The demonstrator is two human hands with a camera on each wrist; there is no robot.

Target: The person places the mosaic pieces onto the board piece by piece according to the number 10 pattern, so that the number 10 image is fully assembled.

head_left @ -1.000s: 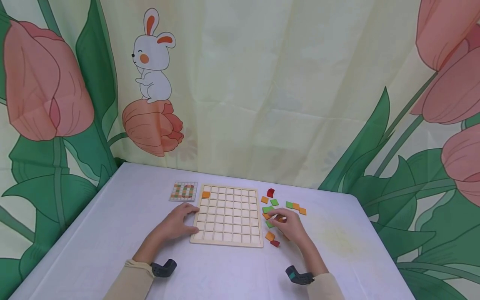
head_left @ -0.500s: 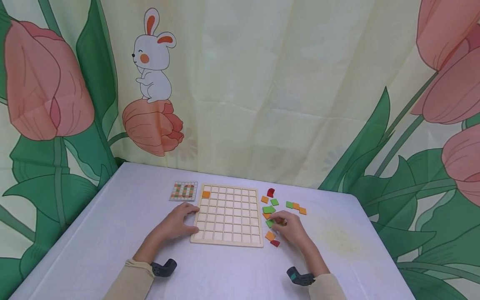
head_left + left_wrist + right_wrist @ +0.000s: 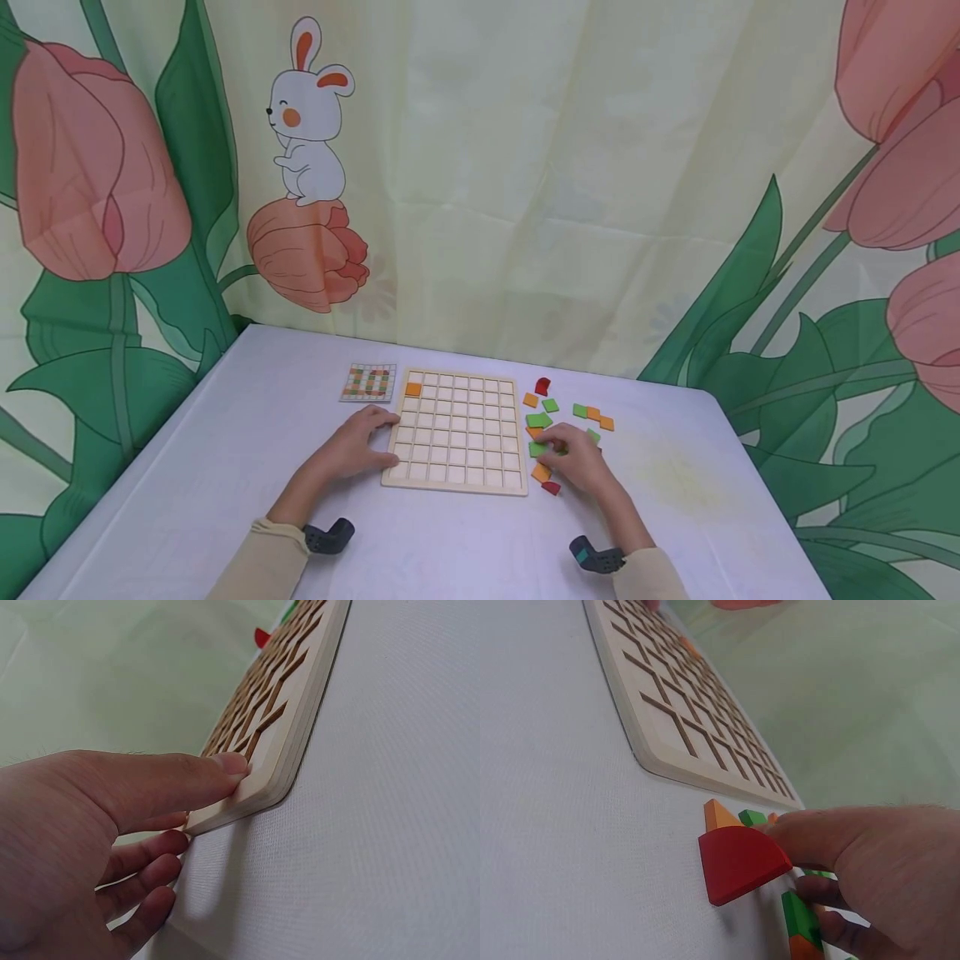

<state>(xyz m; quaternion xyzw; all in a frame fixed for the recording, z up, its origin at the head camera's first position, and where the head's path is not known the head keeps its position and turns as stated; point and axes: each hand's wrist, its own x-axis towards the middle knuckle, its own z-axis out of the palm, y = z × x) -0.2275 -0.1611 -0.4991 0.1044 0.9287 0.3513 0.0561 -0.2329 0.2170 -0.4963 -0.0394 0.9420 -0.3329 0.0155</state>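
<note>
A wooden grid board [image 3: 459, 487] lies on the white table. My left hand [image 3: 352, 443] rests at its left edge, thumb on the front corner in the left wrist view and the other fingers loosely bent beside the rim. One orange square tile [image 3: 413, 389] sits in a cell near the board's back left. Right of the board, my right hand [image 3: 576, 457] bends low over scattered tiles, fingertips close by a green tile [image 3: 537, 449]. Its fingertips are partly hidden, and I cannot tell whether they pinch a tile. A red quarter-round tile [image 3: 742, 864] lies in front of that thumb.
A small card with a coloured grid pattern [image 3: 368, 382] lies behind the left hand. More orange and green tiles [image 3: 580, 411] and a red curved tile [image 3: 542, 386] lie right of the board. A printed curtain [image 3: 525, 208] hangs behind the table.
My right hand has shifted slightly among the tiles; a green tile and a bit of red now show beside its far side. The green tile by its fingertips has turned and moved slightly left. Left hand unchanged.
</note>
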